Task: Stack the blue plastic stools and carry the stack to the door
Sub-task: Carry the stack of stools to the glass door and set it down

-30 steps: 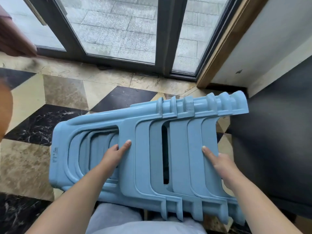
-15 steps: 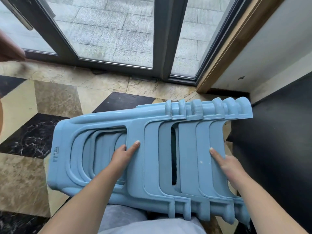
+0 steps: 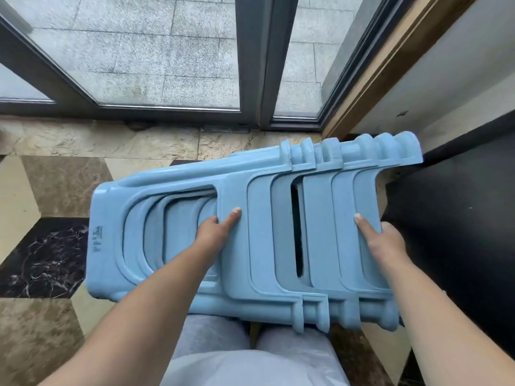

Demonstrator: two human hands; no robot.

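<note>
A stack of several nested blue plastic stools (image 3: 259,235) lies on its side in the air in front of me, seats to the left, legs to the right. My left hand (image 3: 214,232) grips through the opening in the outer stool's side, thumb on its upright. My right hand (image 3: 381,240) holds the legs near the right end, thumb on top and fingers hidden behind. The glass door (image 3: 167,57) with its dark frame stands just ahead, its threshold a short step beyond the stack.
Patterned marble floor (image 3: 55,190) in beige, brown and black spreads to the left. A dark surface (image 3: 459,232) runs along the right, under a pale wall with a wooden door jamb (image 3: 390,65). My grey trousers (image 3: 250,358) show below the stack.
The door has come closer and larger in view. The stack has shifted right and slightly up in view. Both hands keep the same grip. The reddish object at the left edge is out of view.
</note>
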